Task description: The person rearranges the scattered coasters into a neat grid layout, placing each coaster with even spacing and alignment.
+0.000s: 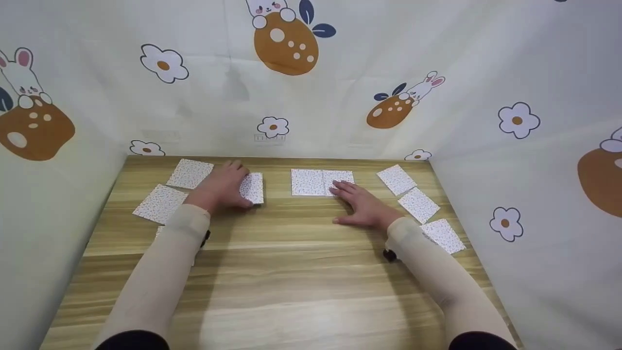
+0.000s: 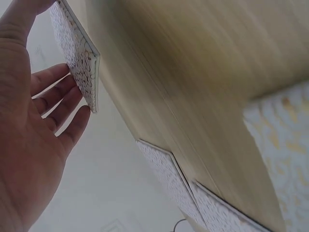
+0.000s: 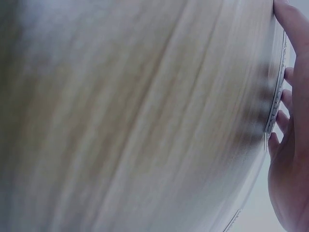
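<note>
Left hand (image 1: 221, 187) is gripping a speckled tile (image 1: 252, 188)!
That's happening left of the central tile pair (image 1: 307, 182), whose right tile (image 1: 339, 176) the right hand (image 1: 362, 204) is touching, fingers outstretched.

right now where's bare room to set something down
Most room: the table between the left sleeve and right sleeve, in front of the middle tiles. A narrower gap lies between those and the tile in the left grip. Crowded: both far corners, with more tiles.
</note>
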`<state>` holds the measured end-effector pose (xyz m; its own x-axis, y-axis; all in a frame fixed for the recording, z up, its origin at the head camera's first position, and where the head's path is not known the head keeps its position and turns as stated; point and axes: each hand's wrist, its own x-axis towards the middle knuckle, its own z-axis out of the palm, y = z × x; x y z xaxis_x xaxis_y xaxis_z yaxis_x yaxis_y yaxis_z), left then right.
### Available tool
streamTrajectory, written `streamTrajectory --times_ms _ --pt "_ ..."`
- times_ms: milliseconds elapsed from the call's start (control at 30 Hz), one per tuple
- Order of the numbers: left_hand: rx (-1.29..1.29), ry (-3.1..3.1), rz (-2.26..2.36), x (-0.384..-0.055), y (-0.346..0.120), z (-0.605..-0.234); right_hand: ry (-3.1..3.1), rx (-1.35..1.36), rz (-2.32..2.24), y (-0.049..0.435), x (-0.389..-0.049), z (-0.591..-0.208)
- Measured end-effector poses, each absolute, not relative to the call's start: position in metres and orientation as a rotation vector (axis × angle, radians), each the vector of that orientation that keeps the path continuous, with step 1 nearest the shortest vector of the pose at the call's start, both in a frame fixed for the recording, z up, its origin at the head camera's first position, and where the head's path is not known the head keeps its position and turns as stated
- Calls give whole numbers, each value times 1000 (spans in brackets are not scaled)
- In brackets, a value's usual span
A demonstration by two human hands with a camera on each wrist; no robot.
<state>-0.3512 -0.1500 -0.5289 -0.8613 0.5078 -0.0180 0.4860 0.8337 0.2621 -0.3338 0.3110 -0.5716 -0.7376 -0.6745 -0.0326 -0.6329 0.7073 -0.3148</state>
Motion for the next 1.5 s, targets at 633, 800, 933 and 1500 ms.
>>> streamTrajectory --times_ms 633,800,933,1500 --pt "741 2923 406 -377 -99 -534 2769 -1062 -462 310 -332 -574" --pt "722 2916 396 -381 -90 -534 2768 -1059 -459 310 -331 -573" --pt "753 2930 399 -381 -84 -533 2774 -1064 -446 310 -332 -572" --pt "746 2914 395 -382 -72 -536 2776 -1092 -432 311 -333 -572"
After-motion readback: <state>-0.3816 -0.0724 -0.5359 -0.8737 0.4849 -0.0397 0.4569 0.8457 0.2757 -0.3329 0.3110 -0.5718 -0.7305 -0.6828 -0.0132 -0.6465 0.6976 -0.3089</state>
